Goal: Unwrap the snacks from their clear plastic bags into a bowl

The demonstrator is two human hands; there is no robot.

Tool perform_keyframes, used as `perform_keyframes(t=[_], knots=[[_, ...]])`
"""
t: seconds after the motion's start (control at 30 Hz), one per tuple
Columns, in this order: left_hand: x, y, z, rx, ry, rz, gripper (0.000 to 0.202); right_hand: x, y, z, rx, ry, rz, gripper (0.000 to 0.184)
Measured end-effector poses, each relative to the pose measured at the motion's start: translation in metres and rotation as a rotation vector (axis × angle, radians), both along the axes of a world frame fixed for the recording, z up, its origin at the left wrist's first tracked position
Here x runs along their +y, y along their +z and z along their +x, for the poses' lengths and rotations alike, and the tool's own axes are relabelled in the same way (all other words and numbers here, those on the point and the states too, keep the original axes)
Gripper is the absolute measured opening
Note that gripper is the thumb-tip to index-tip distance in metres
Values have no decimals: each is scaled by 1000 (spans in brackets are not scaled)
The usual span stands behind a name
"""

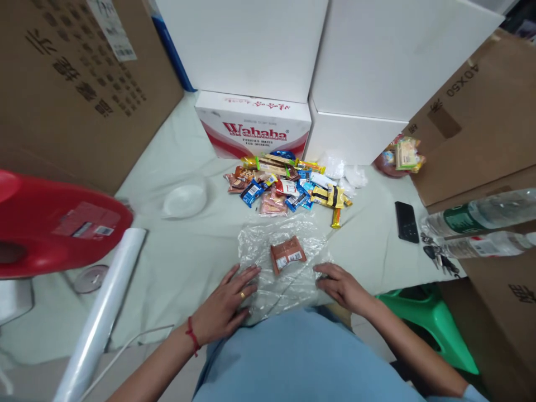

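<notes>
Brown snack packet (288, 255): laid on the clear plastic sheet (280, 293), slightly beyond its middle, between the two hands and apart from both.
Packet axis: outline seen as near square, so long axis cannot be called; near and far edges slanted, right end set farther from the body than the left.
Barcode panel (295, 257): faced up, toward the packet's near side, print run along the same slant.
Sheet: spread wrinkled on the pale green tablecloth (180, 240), at the near table edge.
Left hand (232, 295): palm down, fingers spread wide, laid at the sheet's left edge, pointed forward and right.
Right hand (341, 286): fingers part-curled, set at the sheet's right edge, pointed left; whether film is pinched cannot be told.
Snack pile (288, 190): heaped beyond the sheet, in front of the Wahaha carton (255, 131).
Film roll (103, 318): slanted at far left, near end angled left, beside the red plastic container (62, 223).
Black phone (406, 222): placed at right, near the keys (439, 259).
</notes>
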State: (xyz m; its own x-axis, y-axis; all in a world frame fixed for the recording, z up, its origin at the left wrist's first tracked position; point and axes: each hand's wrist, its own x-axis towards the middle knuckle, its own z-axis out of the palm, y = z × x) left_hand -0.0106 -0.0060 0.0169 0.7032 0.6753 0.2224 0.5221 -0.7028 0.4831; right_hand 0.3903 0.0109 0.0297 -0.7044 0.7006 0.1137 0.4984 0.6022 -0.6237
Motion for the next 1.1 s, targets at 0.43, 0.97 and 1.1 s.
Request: perform_keyframes(t=[0.43,0.97,1.1], knots=[[64,13,28,-98,789,-363,38,119,35,-33,-40,-272,-385,29],[73,9,25,-47,922,-218,35,114,28,-103,-145,-27,100,28],[70,9,23,-34,1201,-29,39,115,7,-109,-155,-82,83,27]])
